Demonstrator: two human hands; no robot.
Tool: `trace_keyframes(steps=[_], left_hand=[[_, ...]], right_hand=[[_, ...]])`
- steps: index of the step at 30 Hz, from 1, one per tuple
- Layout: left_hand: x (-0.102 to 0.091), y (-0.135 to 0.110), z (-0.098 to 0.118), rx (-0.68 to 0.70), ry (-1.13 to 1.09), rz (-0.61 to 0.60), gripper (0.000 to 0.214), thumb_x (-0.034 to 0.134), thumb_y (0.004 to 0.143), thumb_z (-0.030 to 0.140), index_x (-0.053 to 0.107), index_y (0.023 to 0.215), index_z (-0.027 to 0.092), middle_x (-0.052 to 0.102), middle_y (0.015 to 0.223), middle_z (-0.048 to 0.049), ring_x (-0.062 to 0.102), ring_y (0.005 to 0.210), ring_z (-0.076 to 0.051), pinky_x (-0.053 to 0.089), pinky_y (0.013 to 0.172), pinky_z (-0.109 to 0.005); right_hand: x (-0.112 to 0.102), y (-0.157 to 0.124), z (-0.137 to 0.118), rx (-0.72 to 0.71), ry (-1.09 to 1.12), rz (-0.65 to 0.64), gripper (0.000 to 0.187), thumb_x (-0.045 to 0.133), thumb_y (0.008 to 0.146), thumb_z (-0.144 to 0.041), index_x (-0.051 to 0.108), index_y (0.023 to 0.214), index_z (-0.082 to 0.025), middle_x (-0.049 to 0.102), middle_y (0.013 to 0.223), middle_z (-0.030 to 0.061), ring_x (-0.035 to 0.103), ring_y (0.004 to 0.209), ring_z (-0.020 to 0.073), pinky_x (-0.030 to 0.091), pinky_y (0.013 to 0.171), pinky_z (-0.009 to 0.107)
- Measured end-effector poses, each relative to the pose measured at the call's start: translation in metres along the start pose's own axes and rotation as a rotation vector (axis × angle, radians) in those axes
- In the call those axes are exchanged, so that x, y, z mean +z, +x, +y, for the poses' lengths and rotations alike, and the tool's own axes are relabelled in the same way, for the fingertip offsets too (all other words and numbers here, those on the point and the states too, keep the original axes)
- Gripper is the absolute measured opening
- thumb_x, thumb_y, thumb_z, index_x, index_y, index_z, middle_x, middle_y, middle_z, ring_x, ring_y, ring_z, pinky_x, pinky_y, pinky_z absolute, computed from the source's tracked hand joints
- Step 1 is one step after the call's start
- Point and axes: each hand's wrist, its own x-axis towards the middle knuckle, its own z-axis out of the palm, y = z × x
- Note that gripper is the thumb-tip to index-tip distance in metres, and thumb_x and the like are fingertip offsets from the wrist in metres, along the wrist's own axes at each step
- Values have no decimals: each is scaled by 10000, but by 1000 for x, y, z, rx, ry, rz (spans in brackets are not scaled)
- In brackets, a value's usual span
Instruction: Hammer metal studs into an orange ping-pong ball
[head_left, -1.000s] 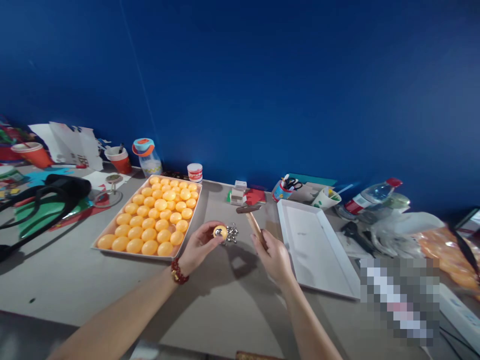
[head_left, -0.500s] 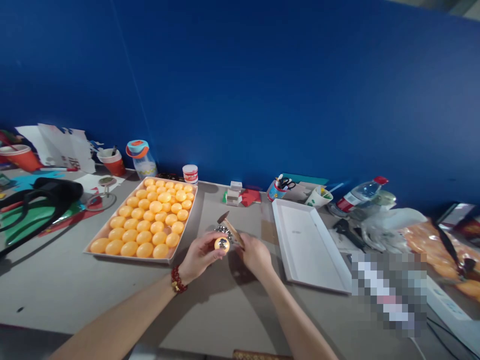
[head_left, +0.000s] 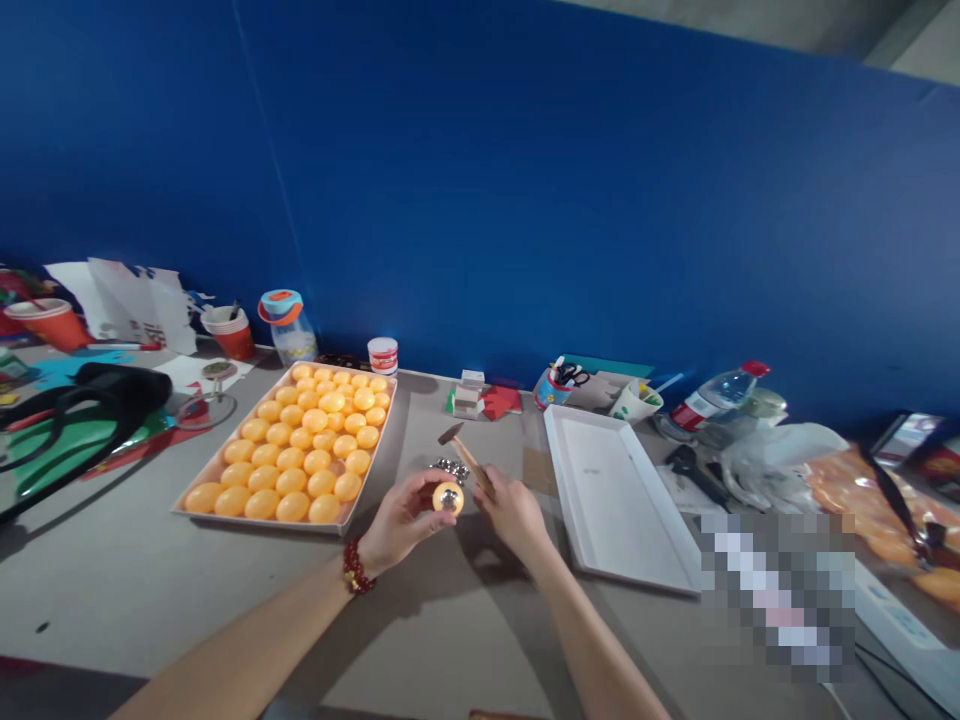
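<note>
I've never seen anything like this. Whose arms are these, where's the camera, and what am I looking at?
There's no machine at work here: these are a person's own bare hands, seen by a camera worn on their head, looking forward and down. The left hand, with a red beaded bracelet at its wrist, holds an orange ball; something silvery shows on or in it. The right hand grips a hammer by its wooden handle. Small shiny pieces lie on the grey table just beyond the hands. To the left is a shallow box full of similar balls; to the right, a white tray. Behind everything rises a blue wall.
</note>
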Motion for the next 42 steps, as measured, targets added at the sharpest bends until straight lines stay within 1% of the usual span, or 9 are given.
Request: trace_keyframes(steps=[3, 6, 12, 17, 21, 26, 31, 35, 42], left_hand=[[1, 1, -1, -7, -7, -22, 378, 767, 724, 229, 620, 1069, 183, 641, 1001, -78, 605, 838, -169, 522, 716, -264], [2, 1, -3, -20, -28, -84, 361, 762, 730, 235, 620, 1057, 180, 616, 1060, -89, 587, 891, -185, 522, 742, -286], [4, 1, -9, -76, -91, -67, 401, 764, 728, 243, 612, 1095, 191, 621, 1001, -73, 587, 863, -181, 535, 736, -304], [2, 2, -13, -61, -81, -36, 390, 737, 757, 237, 624, 1130, 225, 610, 1015, -64, 594, 851, -172, 554, 732, -310], [1, 3, -14, -47, -66, -45, 337, 714, 781, 223, 642, 1110, 226, 598, 1024, -59, 600, 797, -144, 553, 719, -291], [0, 4, -15, -29, -37, -31, 349, 729, 765, 223, 656, 1106, 234, 589, 1086, -68, 596, 890, -177, 558, 752, -308], [1, 3, -14, -33, -36, -26, 378, 727, 766, 245, 649, 1136, 236, 583, 1111, -79, 605, 911, -194, 563, 756, -321], [2, 3, -10, -30, 5, -18, 357, 710, 784, 273, 657, 1135, 234, 573, 1174, -95, 609, 983, -217, 554, 799, -327], [4, 4, -10, -59, 5, -3, 428, 724, 769, 292, 612, 1175, 218, 606, 1218, -105, 596, 1079, -246, 506, 910, -379]], right_hand=[[-7, -5, 5, -41, 380, 17, 152, 467, 902, -318, 543, 846, -199, 612, 669, 5, 554, 547, 141, 367, 503, 221], [-14, -12, 3, -11, 751, -48, 193, 466, 902, -383, 540, 877, -206, 493, 542, -59, 448, 407, 102, 362, 400, 198], [-21, -19, -4, 65, 1091, -52, 206, 595, 820, -389, 520, 828, -198, 527, 560, -64, 392, 370, 58, 330, 337, 161], [-25, -19, -2, 175, 1243, -60, 257, 707, 749, -377, 553, 797, -178, 445, 469, -94, 345, 351, 38, 294, 327, 145], [-24, -20, -5, 191, 1357, -129, 298, 770, 692, -362, 552, 756, -168, 467, 488, -80, 369, 376, 39, 298, 327, 137], [-23, -22, -13, 239, 1446, -137, 352, 814, 638, -361, 527, 713, -170, 514, 525, -64, 400, 371, 35, 286, 316, 132], [-21, -22, -14, 220, 1510, -178, 309, 812, 651, -315, 568, 753, -156, 587, 600, -25, 440, 420, 38, 324, 351, 127], [-19, -22, -13, 197, 1573, -258, 290, 789, 687, -316, 577, 809, -159, 640, 686, 12, 443, 434, 37, 286, 344, 123], [-14, -21, -13, 195, 1631, -332, 278, 779, 706, -321, 572, 807, -166, 589, 619, -20, 374, 419, 29, 269, 350, 126]])
